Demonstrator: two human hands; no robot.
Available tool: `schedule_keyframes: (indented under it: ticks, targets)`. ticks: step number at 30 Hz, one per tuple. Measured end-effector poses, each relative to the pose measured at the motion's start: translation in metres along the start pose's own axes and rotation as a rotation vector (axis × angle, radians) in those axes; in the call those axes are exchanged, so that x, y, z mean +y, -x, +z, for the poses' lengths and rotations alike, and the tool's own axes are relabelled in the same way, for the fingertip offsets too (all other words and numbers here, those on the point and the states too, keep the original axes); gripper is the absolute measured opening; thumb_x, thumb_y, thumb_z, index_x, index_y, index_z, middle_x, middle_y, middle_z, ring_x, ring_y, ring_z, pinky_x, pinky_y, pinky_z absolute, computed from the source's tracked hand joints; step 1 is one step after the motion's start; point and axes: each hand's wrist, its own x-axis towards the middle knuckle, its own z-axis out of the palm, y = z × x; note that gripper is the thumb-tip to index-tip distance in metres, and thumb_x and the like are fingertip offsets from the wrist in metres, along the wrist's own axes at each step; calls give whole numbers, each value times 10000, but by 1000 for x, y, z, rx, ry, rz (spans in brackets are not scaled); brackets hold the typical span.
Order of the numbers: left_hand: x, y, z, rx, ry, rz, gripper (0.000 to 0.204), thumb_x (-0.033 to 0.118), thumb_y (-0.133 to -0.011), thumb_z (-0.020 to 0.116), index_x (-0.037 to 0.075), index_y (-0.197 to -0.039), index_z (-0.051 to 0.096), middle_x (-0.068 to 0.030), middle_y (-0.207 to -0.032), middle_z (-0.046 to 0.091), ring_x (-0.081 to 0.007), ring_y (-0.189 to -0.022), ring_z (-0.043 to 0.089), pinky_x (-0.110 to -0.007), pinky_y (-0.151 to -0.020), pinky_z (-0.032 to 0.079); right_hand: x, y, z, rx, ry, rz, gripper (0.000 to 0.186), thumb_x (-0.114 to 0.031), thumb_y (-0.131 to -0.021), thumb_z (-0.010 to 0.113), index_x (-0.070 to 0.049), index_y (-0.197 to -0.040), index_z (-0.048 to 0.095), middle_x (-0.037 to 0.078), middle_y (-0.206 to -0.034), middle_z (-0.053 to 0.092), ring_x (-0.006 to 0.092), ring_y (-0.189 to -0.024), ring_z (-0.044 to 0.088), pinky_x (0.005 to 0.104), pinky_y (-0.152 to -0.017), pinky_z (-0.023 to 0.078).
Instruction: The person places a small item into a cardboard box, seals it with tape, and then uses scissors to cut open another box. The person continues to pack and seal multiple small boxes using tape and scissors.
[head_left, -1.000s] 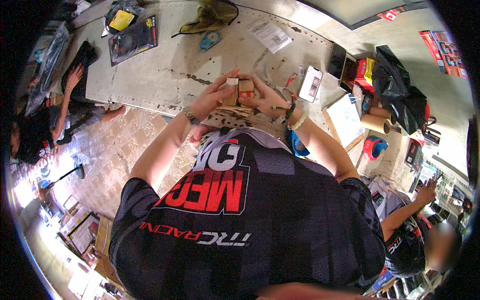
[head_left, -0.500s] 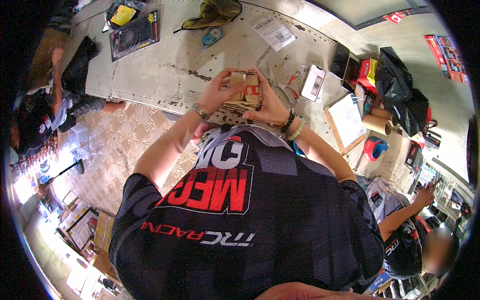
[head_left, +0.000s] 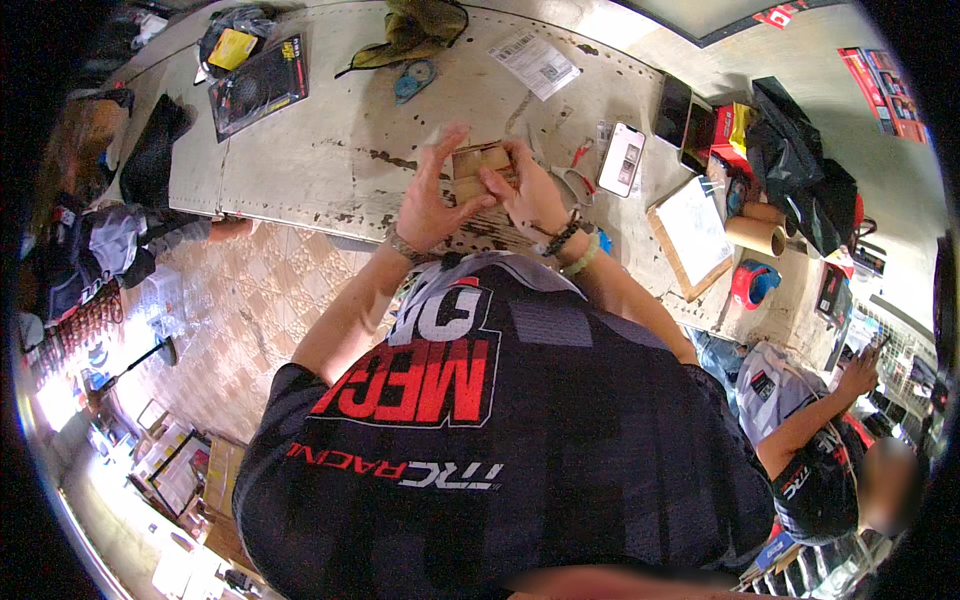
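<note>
Close in front of me, at the table's near edge, is a small brown cardboard box [head_left: 467,167]. My right hand [head_left: 532,195] grips its right side, thumb across the top and fingers along the far right edge. My left hand [head_left: 430,205] is at the box's left side, fingers stretched out and apart, their tips slightly blurred. Its thumb reaches along the near edge of the box; I cannot tell whether it touches. The underside of the box is hidden.
On the worn white table [head_left: 300,170] lie a phone [head_left: 621,160], red-handled scissors [head_left: 577,178], a blue tape dispenser [head_left: 413,80], a paper label [head_left: 535,65], a clipboard [head_left: 690,235] and a blister pack [head_left: 260,88]. A cardboard tube [head_left: 755,235] is at right. Another person [head_left: 800,440] is at lower right.
My left hand has loosened from the box and its fingers have spread. My right thumb has moved onto the box's top, and the red marking there no longer shows.
</note>
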Motion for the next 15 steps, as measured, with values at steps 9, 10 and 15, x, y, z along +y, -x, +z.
schedule_keyframes:
  ticks: [9, 10, 15]
  targets:
    - [-9, 5, 26, 174, 146, 196, 219, 97, -847, 632, 35, -1047, 570, -203, -1180, 601, -367, -1028, 610, -399, -874, 491, 2, -2, 2, 168, 69, -413, 340, -215, -874, 616, -82, -1173, 523, 164, -1136, 609, 377, -1057, 566, 468, -952, 397]
    - [-11, 4, 26, 161, 128, 221, 191, 86, -852, 619, 33, -1029, 570, -211, -1178, 600, -362, -1029, 613, -398, -872, 492, 4, -5, 3, 183, 12, -481, 338, -201, -867, 626, -76, -1164, 526, 163, -1127, 608, 378, -1055, 561, 459, -948, 404]
    - [-15, 0, 32, 257, 257, 140, 122, 30, -863, 558, 35, -982, 586, -213, -1157, 614, -341, -1029, 616, -399, -863, 491, 8, -17, 13, 138, -153, -452, 278, -52, -882, 596, -24, -1144, 507, 151, -1166, 561, 240, -1059, 560, 310, -943, 412]
